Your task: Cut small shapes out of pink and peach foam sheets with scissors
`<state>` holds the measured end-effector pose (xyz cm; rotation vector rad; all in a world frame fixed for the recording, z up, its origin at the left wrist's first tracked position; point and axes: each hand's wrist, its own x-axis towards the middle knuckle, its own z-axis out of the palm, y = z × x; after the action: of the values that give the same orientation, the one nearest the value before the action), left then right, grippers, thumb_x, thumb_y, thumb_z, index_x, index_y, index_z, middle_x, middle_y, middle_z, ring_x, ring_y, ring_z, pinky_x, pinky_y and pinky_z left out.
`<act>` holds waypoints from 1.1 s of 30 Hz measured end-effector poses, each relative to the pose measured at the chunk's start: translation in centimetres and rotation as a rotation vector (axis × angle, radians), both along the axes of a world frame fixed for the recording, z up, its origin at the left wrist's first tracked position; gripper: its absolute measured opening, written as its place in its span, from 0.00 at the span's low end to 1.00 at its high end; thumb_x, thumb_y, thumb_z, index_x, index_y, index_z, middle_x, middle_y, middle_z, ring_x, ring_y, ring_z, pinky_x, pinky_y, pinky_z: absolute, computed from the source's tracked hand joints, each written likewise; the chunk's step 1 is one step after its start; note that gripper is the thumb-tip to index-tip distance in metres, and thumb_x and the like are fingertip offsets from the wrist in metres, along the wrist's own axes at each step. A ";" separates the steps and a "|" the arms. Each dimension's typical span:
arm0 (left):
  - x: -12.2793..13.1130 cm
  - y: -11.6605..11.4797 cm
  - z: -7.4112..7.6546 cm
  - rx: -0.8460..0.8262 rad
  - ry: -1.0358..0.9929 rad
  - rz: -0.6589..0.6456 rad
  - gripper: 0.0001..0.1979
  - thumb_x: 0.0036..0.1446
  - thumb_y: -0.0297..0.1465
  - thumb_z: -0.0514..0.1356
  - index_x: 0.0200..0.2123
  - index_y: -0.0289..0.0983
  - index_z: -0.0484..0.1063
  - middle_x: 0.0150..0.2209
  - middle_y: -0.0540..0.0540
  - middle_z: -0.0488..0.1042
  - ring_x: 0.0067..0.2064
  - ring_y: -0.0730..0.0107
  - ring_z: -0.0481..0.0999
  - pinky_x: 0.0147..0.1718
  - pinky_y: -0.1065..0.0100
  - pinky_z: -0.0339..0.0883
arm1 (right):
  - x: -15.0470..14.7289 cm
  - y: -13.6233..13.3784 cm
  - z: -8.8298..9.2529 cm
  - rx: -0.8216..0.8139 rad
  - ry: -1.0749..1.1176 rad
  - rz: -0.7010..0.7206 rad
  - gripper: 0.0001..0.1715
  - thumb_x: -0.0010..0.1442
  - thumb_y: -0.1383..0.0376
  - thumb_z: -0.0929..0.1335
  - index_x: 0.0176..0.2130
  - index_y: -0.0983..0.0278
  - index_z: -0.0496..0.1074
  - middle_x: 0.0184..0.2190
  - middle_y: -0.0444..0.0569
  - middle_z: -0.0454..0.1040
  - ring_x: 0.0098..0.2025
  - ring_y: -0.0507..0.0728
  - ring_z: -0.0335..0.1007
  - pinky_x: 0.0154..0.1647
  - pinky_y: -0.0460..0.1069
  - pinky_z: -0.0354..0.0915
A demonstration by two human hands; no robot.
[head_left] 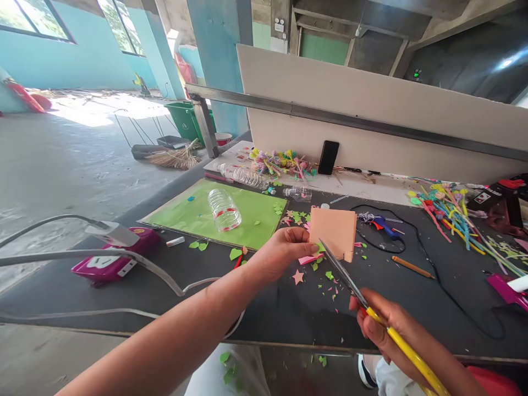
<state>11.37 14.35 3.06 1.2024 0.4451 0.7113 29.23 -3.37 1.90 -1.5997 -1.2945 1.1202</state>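
Note:
My left hand pinches a small piece of green paper between thumb and fingers. In my right hand is a pair of scissors with long metal blades and yellow handles. The blade tips touch or nearly touch the green piece; I cannot tell whether they are cutting into it. Just behind lies a peach-coloured sheet of paper. A pink paper star and green scraps are scattered on the black table under my hands.
A green sheet bears a cut plastic bottle. A blue glue gun, brown pencil and black cord lie to the right. The purple power strip trails white cables leftward. A phone leans against the white board.

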 end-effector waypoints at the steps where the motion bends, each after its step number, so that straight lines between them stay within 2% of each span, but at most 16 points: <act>1: -0.1 0.1 0.1 -0.004 0.011 -0.011 0.09 0.42 0.32 0.68 0.22 0.33 0.72 0.24 0.49 0.72 0.26 0.75 0.68 0.28 0.72 0.58 | 0.1 0.0 0.0 0.000 -0.011 0.006 0.27 0.52 0.40 0.63 0.36 0.58 0.69 0.19 0.40 0.55 0.17 0.49 0.43 0.12 0.45 0.41; 8: -0.5 0.2 0.1 0.038 0.110 -0.098 0.09 0.44 0.33 0.66 0.25 0.33 0.74 0.23 0.49 0.71 0.25 0.75 0.66 0.26 0.71 0.56 | 0.1 0.0 0.1 -0.032 -0.066 0.041 0.29 0.52 0.38 0.61 0.37 0.58 0.66 0.20 0.40 0.56 0.17 0.49 0.46 0.12 0.45 0.44; 12: -0.4 0.1 0.2 0.052 0.130 -0.098 0.09 0.44 0.33 0.66 0.25 0.33 0.73 0.23 0.49 0.70 0.23 0.76 0.64 0.25 0.71 0.56 | -0.1 0.2 0.2 -0.022 -0.071 -0.003 0.29 0.50 0.38 0.62 0.35 0.59 0.66 0.19 0.40 0.57 0.16 0.49 0.46 0.13 0.46 0.43; 20: -0.5 0.1 0.2 0.091 0.172 -0.097 0.08 0.45 0.33 0.64 0.25 0.33 0.72 0.23 0.50 0.70 0.23 0.77 0.64 0.25 0.72 0.56 | 0.2 0.6 0.0 -0.031 -0.233 0.082 0.31 0.51 0.36 0.59 0.34 0.59 0.65 0.18 0.39 0.57 0.20 0.52 0.49 0.21 0.48 0.47; 33: -0.6 0.2 0.0 0.110 0.191 -0.091 0.08 0.46 0.32 0.64 0.25 0.32 0.72 0.23 0.49 0.70 0.24 0.77 0.65 0.25 0.72 0.56 | 0.2 0.6 -0.5 -0.033 -0.283 0.067 0.28 0.53 0.39 0.59 0.35 0.58 0.66 0.20 0.40 0.58 0.21 0.53 0.49 0.21 0.49 0.47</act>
<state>10.80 14.59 3.10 1.3928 0.5111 0.5504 29.38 -2.77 1.45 -1.7995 -1.5277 0.9841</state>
